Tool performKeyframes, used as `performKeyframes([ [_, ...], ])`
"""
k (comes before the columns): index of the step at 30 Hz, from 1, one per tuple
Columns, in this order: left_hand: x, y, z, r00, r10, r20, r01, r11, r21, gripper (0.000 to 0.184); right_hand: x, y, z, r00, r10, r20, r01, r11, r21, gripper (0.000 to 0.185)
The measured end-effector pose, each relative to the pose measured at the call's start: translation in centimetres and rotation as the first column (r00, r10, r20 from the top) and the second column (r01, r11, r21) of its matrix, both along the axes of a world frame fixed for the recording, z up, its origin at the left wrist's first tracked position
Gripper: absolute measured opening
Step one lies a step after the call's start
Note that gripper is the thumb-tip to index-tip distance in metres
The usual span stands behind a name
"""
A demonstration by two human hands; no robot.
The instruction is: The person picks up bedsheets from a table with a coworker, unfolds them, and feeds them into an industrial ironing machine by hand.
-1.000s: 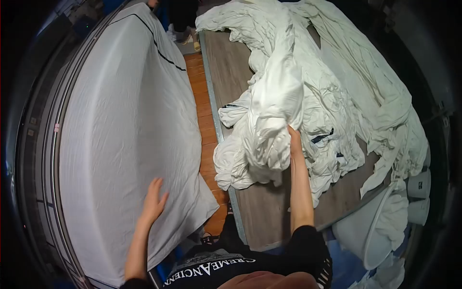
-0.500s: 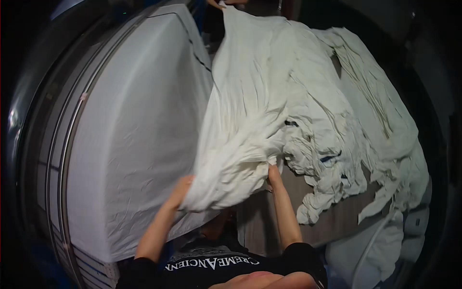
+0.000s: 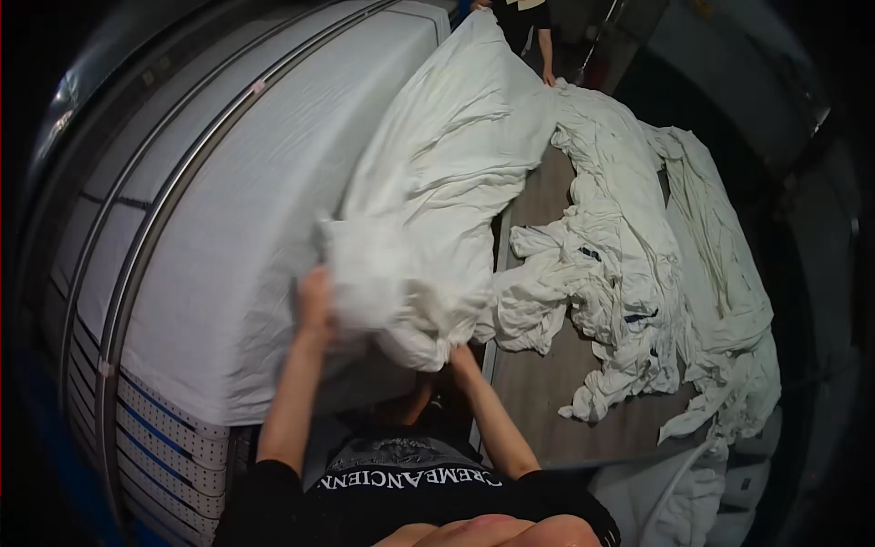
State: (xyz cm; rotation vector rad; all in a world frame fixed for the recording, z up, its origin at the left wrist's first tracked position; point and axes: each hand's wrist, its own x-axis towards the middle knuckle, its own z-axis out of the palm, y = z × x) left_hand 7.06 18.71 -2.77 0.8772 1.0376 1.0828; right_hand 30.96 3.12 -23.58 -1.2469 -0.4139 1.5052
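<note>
Swung leftward off the crumpled white fabric heap, the long creased white cloth reaches forward from the right hand, which pinches its near edge; the left hand is blurred, grip unclear. Straightening seems under way, next needing even tension. Right of the hands, a grey-brown wooden bench carries the heap; farther off is another person.

At the bottom centre of the frame, white capital lettering on the person's black T-shirt reads "CREME ANCIENN", upside down to the camera; whether more letters follow cannot be told. The grey print just above it and the dark patches on the white cloth, right of centre, are illegible.
</note>
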Motion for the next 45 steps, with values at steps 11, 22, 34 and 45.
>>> performKeyframes([
  [11, 1.8, -14.8, 0.9, 0.778, -0.104, -0.619, 0.548, 0.595, 0.588, 0.041, -6.4, -3.8, 15.8, 0.936, -0.261, -0.236, 0.315, 0.920, 0.234, 0.042],
  [22, 3.4, -10.3, 1.4, 0.597, -0.294, -0.746, 0.568, 0.812, 0.134, 0.047, -1.6, -11.4, 13.5, 0.938, -0.340, -0.071, 0.335, 0.940, -0.070, 0.047],
  [34, 6.6, -15.4, 3.9, 0.606, -0.134, -0.784, 0.582, 0.747, 0.322, 0.046, -5.6, -10.3, 18.0, 0.812, -0.182, 0.554, -0.044, 0.928, 0.369, 0.021],
  [45, 0.9, -19.5, -0.8, 0.712, -0.488, -0.506, 0.654, 0.722, 0.224, 0.100, -6.8, -11.1, 24.2, 0.902, -0.432, 0.012, 0.418, 0.878, 0.234, 0.012],
])
